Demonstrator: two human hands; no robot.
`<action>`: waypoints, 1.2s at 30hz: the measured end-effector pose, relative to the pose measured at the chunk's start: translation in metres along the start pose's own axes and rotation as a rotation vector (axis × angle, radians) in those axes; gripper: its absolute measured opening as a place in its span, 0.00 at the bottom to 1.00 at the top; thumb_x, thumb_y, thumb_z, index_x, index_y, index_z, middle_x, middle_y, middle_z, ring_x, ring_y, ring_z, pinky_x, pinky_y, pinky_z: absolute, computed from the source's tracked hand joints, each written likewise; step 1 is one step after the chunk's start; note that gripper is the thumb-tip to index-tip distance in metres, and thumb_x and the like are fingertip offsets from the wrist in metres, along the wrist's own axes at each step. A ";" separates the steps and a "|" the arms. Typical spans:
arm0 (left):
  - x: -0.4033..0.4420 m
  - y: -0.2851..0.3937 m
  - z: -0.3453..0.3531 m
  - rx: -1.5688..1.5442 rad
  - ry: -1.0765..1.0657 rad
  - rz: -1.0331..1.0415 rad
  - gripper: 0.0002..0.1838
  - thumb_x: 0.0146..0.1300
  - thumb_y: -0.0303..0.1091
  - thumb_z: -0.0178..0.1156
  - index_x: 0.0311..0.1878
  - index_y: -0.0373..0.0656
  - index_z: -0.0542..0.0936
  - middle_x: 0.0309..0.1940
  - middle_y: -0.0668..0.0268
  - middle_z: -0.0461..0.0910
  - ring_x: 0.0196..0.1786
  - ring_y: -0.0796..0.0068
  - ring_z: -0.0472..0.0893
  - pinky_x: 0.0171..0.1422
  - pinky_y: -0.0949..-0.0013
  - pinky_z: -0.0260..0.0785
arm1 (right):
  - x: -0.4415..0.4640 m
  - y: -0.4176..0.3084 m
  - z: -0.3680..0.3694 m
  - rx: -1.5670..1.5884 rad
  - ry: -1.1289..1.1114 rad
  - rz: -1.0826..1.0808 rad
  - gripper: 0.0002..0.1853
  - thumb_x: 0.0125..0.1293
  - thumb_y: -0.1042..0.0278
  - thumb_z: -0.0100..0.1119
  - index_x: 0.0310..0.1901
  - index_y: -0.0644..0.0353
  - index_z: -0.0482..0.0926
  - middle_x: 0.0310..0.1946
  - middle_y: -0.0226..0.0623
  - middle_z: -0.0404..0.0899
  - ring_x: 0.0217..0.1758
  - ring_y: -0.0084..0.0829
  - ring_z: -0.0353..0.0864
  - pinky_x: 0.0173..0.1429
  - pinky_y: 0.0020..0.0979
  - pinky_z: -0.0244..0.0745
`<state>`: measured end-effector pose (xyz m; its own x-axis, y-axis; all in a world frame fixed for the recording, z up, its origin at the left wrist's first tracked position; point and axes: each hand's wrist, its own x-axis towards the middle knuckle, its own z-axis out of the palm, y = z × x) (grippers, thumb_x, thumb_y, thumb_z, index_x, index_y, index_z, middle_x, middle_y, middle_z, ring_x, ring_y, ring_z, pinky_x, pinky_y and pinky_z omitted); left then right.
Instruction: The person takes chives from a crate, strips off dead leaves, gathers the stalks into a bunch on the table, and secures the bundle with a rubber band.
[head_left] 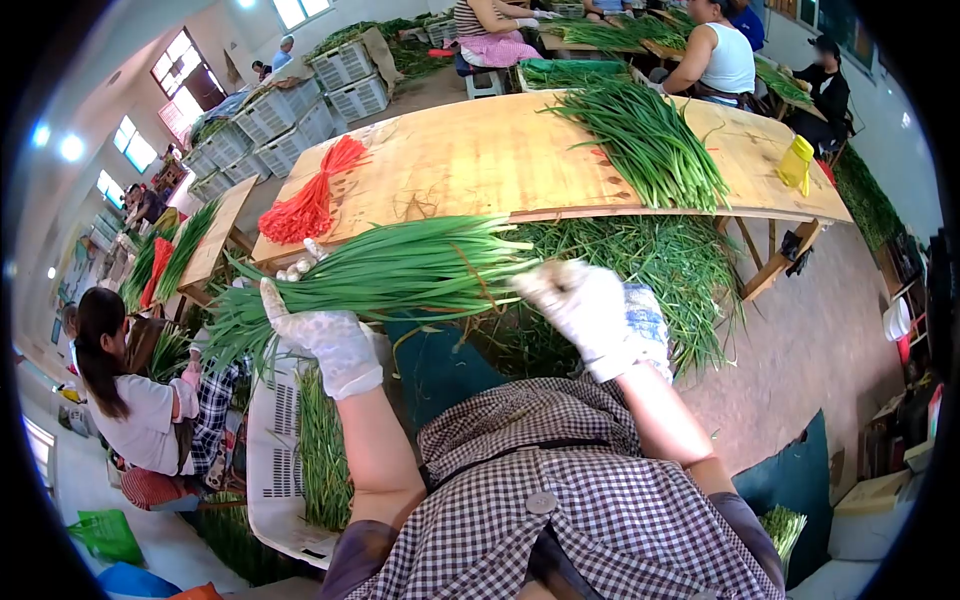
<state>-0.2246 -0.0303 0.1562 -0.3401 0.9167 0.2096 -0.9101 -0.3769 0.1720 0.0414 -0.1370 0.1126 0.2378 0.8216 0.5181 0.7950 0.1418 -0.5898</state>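
A long bundle of garlic chives [400,265] lies sideways in front of me at the table's near edge, pale stem ends to the right. My left hand [330,345], in a white patterned glove, grips its leafy left part from below; gloved fingertips show over the far side. Close by the stem ends is my right hand [585,310], also gloved, with curled, pinched fingers slightly blurred. What they hold, if anything, I cannot make out. A few brown, withered strands [480,285] hang across the bundle near its stems.
The wooden table [460,150] carries red ties [315,195], another chive heap [650,140] and a yellow bottle [796,163]. Loose greens [650,270] lie heaped beneath it. At my left stands a white crate [275,450] with chives; a co-worker [135,400] sits beyond. Other people work behind the table.
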 end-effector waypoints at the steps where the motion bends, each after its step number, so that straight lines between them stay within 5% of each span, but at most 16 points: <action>1: -0.002 -0.004 -0.001 -0.027 -0.013 -0.038 0.16 0.65 0.39 0.51 0.24 0.40 0.74 0.22 0.64 0.74 0.29 0.67 0.73 0.63 0.52 0.68 | -0.002 -0.012 0.011 0.037 0.008 -0.080 0.25 0.56 0.36 0.63 0.27 0.54 0.84 0.21 0.38 0.81 0.24 0.39 0.82 0.28 0.34 0.76; 2: -0.003 -0.007 -0.001 -0.054 -0.027 -0.075 0.16 0.65 0.39 0.51 0.24 0.40 0.73 0.22 0.64 0.73 0.29 0.66 0.73 0.63 0.52 0.68 | 0.004 -0.024 0.015 -0.003 -0.214 -0.040 0.22 0.55 0.39 0.65 0.27 0.53 0.84 0.20 0.38 0.80 0.23 0.38 0.82 0.28 0.34 0.76; 4: -0.004 -0.011 0.001 -0.055 -0.008 -0.064 0.16 0.65 0.39 0.50 0.25 0.40 0.73 0.21 0.65 0.72 0.29 0.66 0.73 0.64 0.51 0.67 | -0.001 -0.035 0.027 0.313 -0.197 -0.064 0.15 0.58 0.52 0.67 0.29 0.57 0.84 0.24 0.38 0.83 0.23 0.35 0.82 0.27 0.31 0.76; 6: -0.004 -0.010 0.002 -0.043 -0.006 -0.061 0.16 0.66 0.39 0.50 0.25 0.40 0.73 0.21 0.65 0.72 0.29 0.66 0.72 0.65 0.50 0.67 | -0.006 -0.051 -0.001 1.032 -0.555 -0.029 0.07 0.60 0.68 0.65 0.29 0.61 0.84 0.30 0.40 0.85 0.25 0.32 0.83 0.27 0.26 0.76; 7: 0.003 -0.005 -0.006 -0.036 0.016 -0.033 0.15 0.66 0.38 0.50 0.26 0.40 0.73 0.22 0.64 0.72 0.30 0.66 0.73 0.66 0.49 0.66 | -0.008 -0.046 -0.044 1.134 -0.703 0.107 0.04 0.61 0.74 0.62 0.29 0.62 0.84 0.34 0.39 0.84 0.27 0.30 0.84 0.30 0.24 0.78; 12: 0.011 0.010 -0.025 0.013 0.058 -0.079 0.13 0.67 0.40 0.54 0.31 0.40 0.74 0.27 0.63 0.74 0.37 0.63 0.77 0.64 0.47 0.70 | 0.015 0.044 -0.065 2.222 -0.017 -0.122 0.05 0.58 0.70 0.67 0.30 0.55 0.79 0.27 0.26 0.81 0.34 0.25 0.81 0.50 0.35 0.77; 14: 0.001 0.008 -0.012 0.106 0.223 -0.005 0.13 0.66 0.41 0.55 0.35 0.40 0.73 0.33 0.61 0.75 0.44 0.59 0.78 0.63 0.47 0.71 | 0.022 0.061 -0.085 2.097 -0.016 -0.262 0.03 0.58 0.74 0.65 0.31 0.54 0.81 0.32 0.27 0.84 0.40 0.23 0.82 0.57 0.34 0.75; 16: 0.019 0.016 -0.044 0.021 0.117 -0.057 0.13 0.65 0.42 0.57 0.38 0.40 0.72 0.38 0.60 0.75 0.49 0.56 0.77 0.63 0.47 0.71 | 0.014 0.054 -0.095 0.820 0.139 0.184 0.05 0.58 0.73 0.66 0.38 0.55 0.85 0.39 0.32 0.85 0.45 0.23 0.82 0.58 0.29 0.74; 17: 0.019 0.015 -0.043 0.030 0.127 -0.048 0.13 0.65 0.41 0.57 0.38 0.40 0.71 0.38 0.60 0.74 0.48 0.57 0.77 0.63 0.47 0.71 | 0.015 0.059 -0.086 0.369 0.016 0.083 0.14 0.58 0.72 0.67 0.47 0.55 0.84 0.43 0.35 0.85 0.47 0.24 0.81 0.57 0.26 0.74; 20: 0.007 0.006 -0.029 0.057 0.187 -0.025 0.12 0.65 0.40 0.57 0.38 0.40 0.71 0.37 0.61 0.74 0.45 0.61 0.77 0.62 0.48 0.72 | 0.006 0.057 -0.032 0.560 0.004 0.177 0.11 0.58 0.66 0.68 0.42 0.58 0.86 0.40 0.35 0.86 0.44 0.28 0.83 0.53 0.31 0.76; 24: 0.011 0.002 -0.037 0.096 0.158 -0.033 0.13 0.65 0.40 0.57 0.38 0.40 0.71 0.34 0.63 0.72 0.41 0.65 0.77 0.61 0.48 0.73 | 0.007 0.025 0.010 0.154 -0.122 -0.012 0.17 0.58 0.49 0.66 0.38 0.55 0.86 0.35 0.38 0.85 0.41 0.35 0.84 0.46 0.30 0.77; 28: 0.011 -0.004 -0.031 0.082 0.146 -0.063 0.12 0.65 0.38 0.53 0.33 0.39 0.73 0.30 0.62 0.77 0.37 0.64 0.78 0.64 0.45 0.69 | 0.006 0.009 0.034 0.618 -0.155 0.111 0.11 0.62 0.61 0.64 0.41 0.59 0.85 0.37 0.34 0.85 0.39 0.28 0.82 0.47 0.26 0.75; 30: 0.008 -0.005 -0.029 0.116 0.182 -0.109 0.15 0.66 0.43 0.54 0.41 0.40 0.71 0.36 0.62 0.75 0.45 0.63 0.78 0.62 0.46 0.72 | 0.009 -0.004 0.003 0.997 -0.262 0.109 0.10 0.67 0.63 0.61 0.43 0.60 0.82 0.39 0.29 0.82 0.46 0.22 0.78 0.53 0.24 0.71; 36: 0.017 0.001 -0.046 0.115 0.265 -0.143 0.14 0.66 0.39 0.51 0.48 0.40 0.70 0.44 0.56 0.77 0.50 0.55 0.77 0.65 0.39 0.64 | 0.018 0.032 -0.013 1.821 0.128 0.166 0.09 0.65 0.63 0.61 0.40 0.61 0.78 0.37 0.34 0.80 0.46 0.30 0.82 0.55 0.34 0.80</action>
<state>-0.2427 -0.0089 0.1155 -0.2740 0.9584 -0.0799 -0.9255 -0.2402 0.2928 0.0782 -0.1250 0.1115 0.3472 0.8582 0.3781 -0.7409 0.4982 -0.4503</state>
